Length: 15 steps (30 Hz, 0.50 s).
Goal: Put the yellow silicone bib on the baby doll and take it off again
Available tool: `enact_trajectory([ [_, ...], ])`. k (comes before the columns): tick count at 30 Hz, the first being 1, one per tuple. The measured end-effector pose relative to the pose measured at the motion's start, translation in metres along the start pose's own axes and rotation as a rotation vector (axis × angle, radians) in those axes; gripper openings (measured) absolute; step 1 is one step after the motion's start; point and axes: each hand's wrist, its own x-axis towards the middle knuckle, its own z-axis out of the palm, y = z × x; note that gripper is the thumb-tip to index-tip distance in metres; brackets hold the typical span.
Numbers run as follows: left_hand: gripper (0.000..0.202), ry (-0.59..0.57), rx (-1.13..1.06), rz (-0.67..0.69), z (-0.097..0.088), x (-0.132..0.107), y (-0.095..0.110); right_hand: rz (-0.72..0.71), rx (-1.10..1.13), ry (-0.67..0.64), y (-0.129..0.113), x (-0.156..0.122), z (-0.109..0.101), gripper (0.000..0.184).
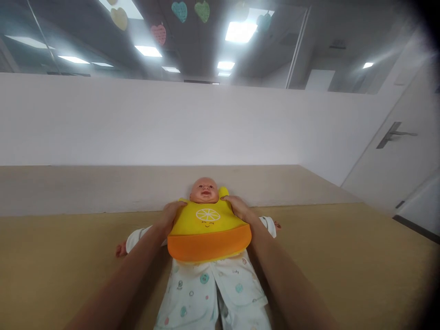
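Observation:
A baby doll (205,189) lies on its back, arms stretched out sideways, in a white patterned outfit (202,288). Over its chest is a yellow bib (206,221) with a citrus slice and a smile printed on it and an orange pocket (209,247) along the bottom. My left hand (172,213) is closed on the bib's upper left edge beside the doll's shoulder. At the upper right edge, my right hand (237,206) grips the bib near its yellow neck strap (223,191). The fingertips of both hands are partly hidden.
The doll lies on a wood-coloured surface (326,256), with a pale raised strip (103,188) behind its head. Beyond stands a white wall (154,123) with glass above, hung with paper hearts (179,11). A door handle (392,134) shows at the right.

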Motion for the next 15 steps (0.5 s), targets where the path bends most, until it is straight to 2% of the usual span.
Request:
enact_trajectory([
  [3,0.022,-0.088,-0.06,-0.069,0.0,-0.001,0.0,0.009,0.035,-0.026,0.004,0.005,-0.002,0.013],
  [8,0.02,-0.235,-0.159,-0.097,-0.004,0.0,0.0,0.029,0.049,-0.033,0.006,0.01,-0.002,0.013],
  [11,0.018,-0.274,-0.176,-0.124,-0.004,-0.002,0.0,0.072,0.067,-0.069,0.005,0.011,-0.003,0.016],
  [15,0.018,-0.302,-0.164,-0.097,-0.003,-0.005,0.002,0.101,0.094,-0.124,0.007,0.017,-0.004,0.022],
])
